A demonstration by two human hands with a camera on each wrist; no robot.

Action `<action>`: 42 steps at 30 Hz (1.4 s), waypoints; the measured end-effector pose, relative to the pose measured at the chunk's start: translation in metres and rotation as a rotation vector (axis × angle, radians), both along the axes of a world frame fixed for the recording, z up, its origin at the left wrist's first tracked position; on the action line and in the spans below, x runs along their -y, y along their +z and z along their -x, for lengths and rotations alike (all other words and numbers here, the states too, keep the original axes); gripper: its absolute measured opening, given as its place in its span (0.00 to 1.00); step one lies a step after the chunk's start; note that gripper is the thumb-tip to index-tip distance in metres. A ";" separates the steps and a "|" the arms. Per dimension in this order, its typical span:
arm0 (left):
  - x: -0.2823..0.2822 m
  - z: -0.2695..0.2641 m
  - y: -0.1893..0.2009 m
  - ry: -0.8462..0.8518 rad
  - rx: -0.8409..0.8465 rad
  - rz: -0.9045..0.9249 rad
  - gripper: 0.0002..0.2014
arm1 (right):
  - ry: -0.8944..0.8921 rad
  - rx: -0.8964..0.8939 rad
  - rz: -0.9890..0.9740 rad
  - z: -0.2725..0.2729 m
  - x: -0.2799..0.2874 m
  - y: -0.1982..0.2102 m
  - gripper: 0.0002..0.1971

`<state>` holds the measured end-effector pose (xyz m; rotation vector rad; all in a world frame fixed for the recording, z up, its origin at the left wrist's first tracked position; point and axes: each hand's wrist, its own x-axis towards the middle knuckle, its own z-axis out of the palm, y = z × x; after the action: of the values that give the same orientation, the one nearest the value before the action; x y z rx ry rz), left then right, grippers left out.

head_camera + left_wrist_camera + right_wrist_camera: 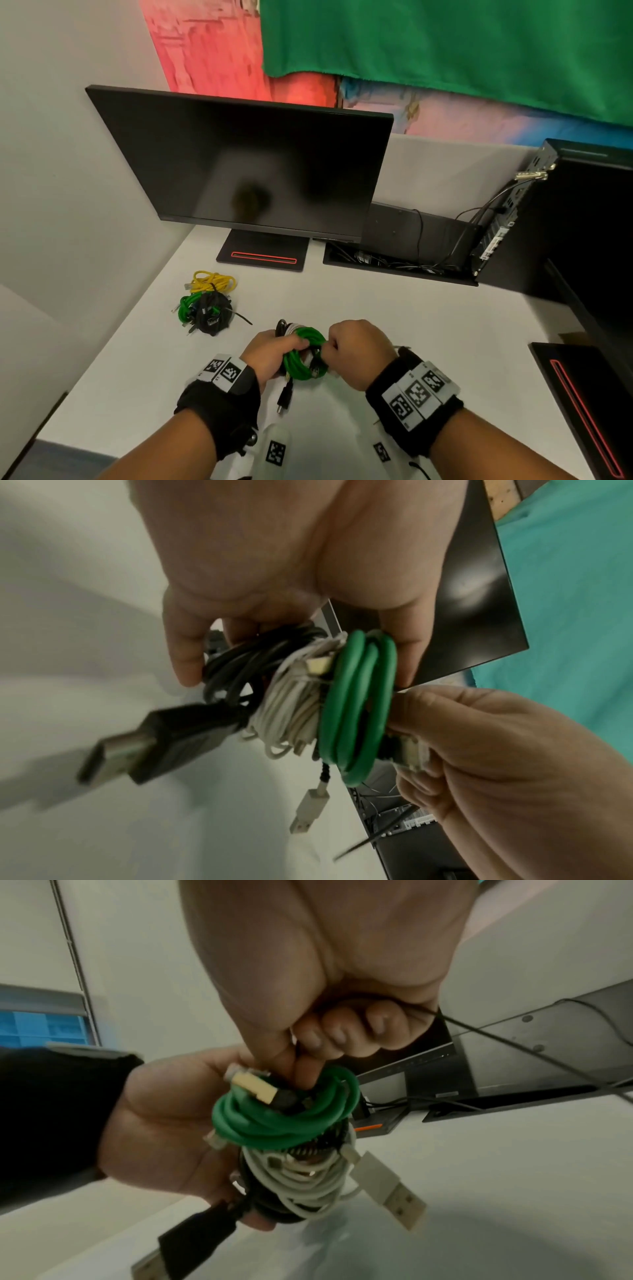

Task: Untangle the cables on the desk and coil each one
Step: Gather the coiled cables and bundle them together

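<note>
Two hands: left hand (270, 353) grips coiled cables (303, 346); right hand (356, 349) pinches thin black cable (514, 1053).

Both forearms reach forward from the near edge, each wrist wrapped in a black band with white coded tags. The left hand (270, 356) is held palm toward the right, fingers and thumb curled in a firm grip around what it holds. The right hand (356, 349) sits just beside it, knuckles up, thumb and forefinger (301, 1069) pinching, its other fingers folded into the palm.
</note>
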<state>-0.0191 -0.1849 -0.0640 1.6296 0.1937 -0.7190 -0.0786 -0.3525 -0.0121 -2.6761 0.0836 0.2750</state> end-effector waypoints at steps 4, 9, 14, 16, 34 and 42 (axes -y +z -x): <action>-0.002 0.001 0.003 0.015 -0.060 0.058 0.12 | 0.038 -0.091 -0.029 -0.011 -0.013 -0.011 0.15; -0.017 -0.003 0.008 0.095 -0.158 0.153 0.13 | 0.027 -0.172 -0.302 -0.009 0.009 -0.020 0.22; -0.018 0.002 0.008 -0.139 -0.057 0.026 0.17 | 0.013 -0.288 -0.351 -0.006 0.020 -0.033 0.18; -0.019 0.001 0.005 -0.198 -0.037 0.012 0.18 | -0.009 -0.263 -0.365 -0.006 0.023 -0.037 0.20; -0.012 -0.018 0.030 -0.392 0.530 -0.592 0.06 | -0.115 -0.487 -0.401 0.009 0.068 -0.041 0.03; -0.012 -0.022 0.034 -0.304 0.451 -0.290 0.04 | -0.095 -0.636 -0.922 0.020 0.098 -0.019 0.24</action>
<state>0.0033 -0.1733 -0.0302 2.0823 -0.2943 -0.5460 -0.0983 -0.4501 -0.0312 -1.5972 0.2153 0.8768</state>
